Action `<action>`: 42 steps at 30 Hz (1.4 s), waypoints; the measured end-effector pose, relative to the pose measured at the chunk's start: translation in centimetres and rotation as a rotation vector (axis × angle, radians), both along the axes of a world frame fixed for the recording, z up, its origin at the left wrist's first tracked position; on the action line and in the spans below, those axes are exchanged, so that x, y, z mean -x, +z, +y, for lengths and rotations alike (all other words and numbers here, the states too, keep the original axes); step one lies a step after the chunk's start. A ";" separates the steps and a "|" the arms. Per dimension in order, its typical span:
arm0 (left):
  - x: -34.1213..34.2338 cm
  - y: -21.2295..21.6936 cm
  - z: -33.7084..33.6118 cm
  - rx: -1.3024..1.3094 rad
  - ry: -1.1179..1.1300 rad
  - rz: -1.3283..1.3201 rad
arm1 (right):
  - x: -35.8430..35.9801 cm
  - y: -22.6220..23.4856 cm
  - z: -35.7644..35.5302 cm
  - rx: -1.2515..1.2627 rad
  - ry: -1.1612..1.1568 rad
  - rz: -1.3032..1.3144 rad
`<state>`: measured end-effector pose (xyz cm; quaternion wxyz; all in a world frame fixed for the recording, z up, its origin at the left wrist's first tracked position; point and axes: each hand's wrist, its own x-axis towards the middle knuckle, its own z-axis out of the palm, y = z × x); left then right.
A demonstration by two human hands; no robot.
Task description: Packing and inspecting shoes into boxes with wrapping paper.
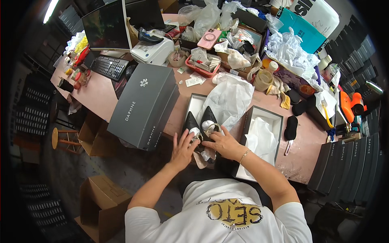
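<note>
Black pointed shoes (pixel 201 121) lie under both hands, left hand (pixel 183 148) flat, right hand (pixel 223 143) grasping them.

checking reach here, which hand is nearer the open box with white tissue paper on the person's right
Right. The right hand rests on the black pointed shoes just beside the open box with white tissue paper; the left hand lies on the shoes' far side, further from it.

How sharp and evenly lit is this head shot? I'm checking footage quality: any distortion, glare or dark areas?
Head view: strong fisheye bend, the pink worktable edge curves and the corners go black; both hands and the black pointed shoes are sharp and evenly lit; the ceiling strip light blows out at top left.
</note>
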<state>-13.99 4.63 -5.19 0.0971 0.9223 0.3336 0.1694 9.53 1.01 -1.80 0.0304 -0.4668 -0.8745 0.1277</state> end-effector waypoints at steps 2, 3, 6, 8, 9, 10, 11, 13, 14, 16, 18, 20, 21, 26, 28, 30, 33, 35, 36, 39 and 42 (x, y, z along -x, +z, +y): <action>-0.1 0.0 1.3 -0.050 -0.012 -0.043 | 0.2 0.4 0.3 -0.075 0.022 -0.051; -0.2 0.4 1.9 -0.076 -0.020 -0.063 | 0.3 0.6 0.5 -0.113 0.030 -0.075; 1.3 3.4 3.1 -0.038 -0.010 -0.243 | -1.2 1.1 1.6 -0.065 -0.080 0.273; 1.5 6.1 4.2 -0.053 0.028 -0.471 | -2.2 3.0 3.5 0.020 -0.162 0.539; 0.4 9.0 4.4 -0.058 0.078 -0.560 | -2.6 4.4 4.5 -0.105 -0.206 0.684; 0.1 11.2 4.3 0.069 0.152 -0.561 | -3.2 6.3 5.2 -0.067 -0.283 0.872; -0.3 12.7 4.5 0.195 0.222 -0.562 | -4.1 8.5 5.3 -0.030 -0.358 1.060; -1.6 14.0 5.0 0.179 0.121 -0.683 | -6.5 12.6 4.2 -0.025 -0.486 1.074; -2.6 15.0 4.5 0.287 0.052 -0.782 | -7.3 15.5 2.8 0.031 -0.466 1.201; -3.9 15.9 3.2 0.592 -0.012 -0.832 | -7.6 17.8 0.5 0.009 -0.393 1.448; -5.7 15.2 2.0 0.884 -0.137 -0.859 | -8.7 17.5 -2.6 0.208 -0.458 1.502; -8.3 14.7 0.4 1.125 -0.209 -0.791 | -9.7 14.8 -6.0 0.345 -0.565 1.598; -9.5 14.8 -0.9 1.234 -0.193 -0.768 | -9.2 13.9 -6.8 0.409 -0.577 1.702; -14.0 14.1 -3.3 1.781 -0.230 -0.801 | -9.8 10.8 -10.8 0.477 -0.762 2.039; -14.8 12.8 -3.4 1.883 -0.237 -0.789 | -10.1 9.7 -12.0 0.472 -0.786 2.127; -15.5 11.8 -3.3 1.984 -0.170 -0.762 | -10.6 8.2 -12.7 0.518 -0.829 2.175; -16.7 12.3 -3.5 2.187 -0.072 -0.830 | -11.3 7.4 -13.0 0.525 -0.803 2.259; -17.0 12.0 -3.7 2.190 -0.054 -0.812 | -11.2 6.9 -13.1 0.503 -0.794 2.287; -17.1 11.9 -3.8 2.176 -0.033 -0.799 | -11.2 6.9 -13.2 0.490 -0.811 2.283; -17.7 12.0 -4.1 2.138 0.024 -0.785 | -11.5 7.2 -13.7 0.480 -0.853 2.247; -18.0 12.0 -3.9 2.103 -0.021 -0.774 | -13.4 7.4 -15.2 0.293 -1.031 2.064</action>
